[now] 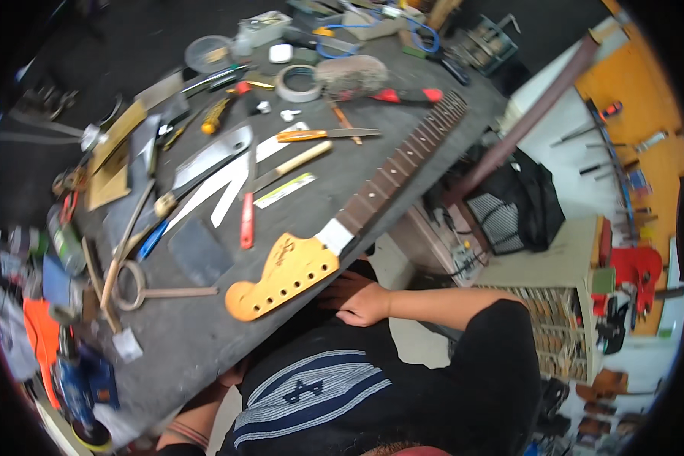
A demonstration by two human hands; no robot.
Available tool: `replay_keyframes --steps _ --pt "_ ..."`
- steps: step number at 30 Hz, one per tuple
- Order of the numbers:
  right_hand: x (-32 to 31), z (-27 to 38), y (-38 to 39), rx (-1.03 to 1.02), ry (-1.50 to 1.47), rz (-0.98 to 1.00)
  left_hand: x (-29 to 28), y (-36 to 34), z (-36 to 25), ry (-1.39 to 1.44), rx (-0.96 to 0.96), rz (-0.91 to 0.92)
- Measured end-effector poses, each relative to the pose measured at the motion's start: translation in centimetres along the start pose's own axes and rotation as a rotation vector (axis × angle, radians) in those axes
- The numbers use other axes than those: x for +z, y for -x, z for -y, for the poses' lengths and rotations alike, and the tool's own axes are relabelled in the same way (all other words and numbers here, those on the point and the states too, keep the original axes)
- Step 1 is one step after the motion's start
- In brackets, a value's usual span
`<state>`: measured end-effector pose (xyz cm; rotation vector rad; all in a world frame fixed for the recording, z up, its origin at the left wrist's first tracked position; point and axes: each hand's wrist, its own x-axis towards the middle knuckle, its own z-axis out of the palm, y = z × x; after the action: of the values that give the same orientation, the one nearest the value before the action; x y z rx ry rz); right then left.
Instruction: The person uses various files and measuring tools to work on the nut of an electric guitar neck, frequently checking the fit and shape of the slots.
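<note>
Guitar neck lies diagonal on the bench, headstock near the front edge w/ bare space around it. Right hand rests just below the headstock, fingers curled loose, holding nothing. Left hand mostly hidden under the edge, can't tell its fingers.

Guitar neck lies diagonally on counter along its right edge, headstock end nearest person, far end toward roll of tape. Left of neck: knives, rulers, files, w/ a ring-ended tool near the front edge. Right hand rests just below the headstock, off counter. Left hand at counter's front edge. Parts drawers on floor, right.
</note>
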<state>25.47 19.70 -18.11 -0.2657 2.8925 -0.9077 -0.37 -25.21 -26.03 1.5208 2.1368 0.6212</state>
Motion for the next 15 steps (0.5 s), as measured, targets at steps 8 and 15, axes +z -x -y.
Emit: replay_keyframes --steps 8,15 --pt "-0.3 0.1 0.3 0.045 -0.062 -0.145 -3.1 -3.9 -1.4 -0.025 -0.082 -0.032" --pt "0.9 -0.2 1.8 0.111 -0.042 -0.167 -4.9 -4.6 -3.0 -0.042 -0.119 -0.021"
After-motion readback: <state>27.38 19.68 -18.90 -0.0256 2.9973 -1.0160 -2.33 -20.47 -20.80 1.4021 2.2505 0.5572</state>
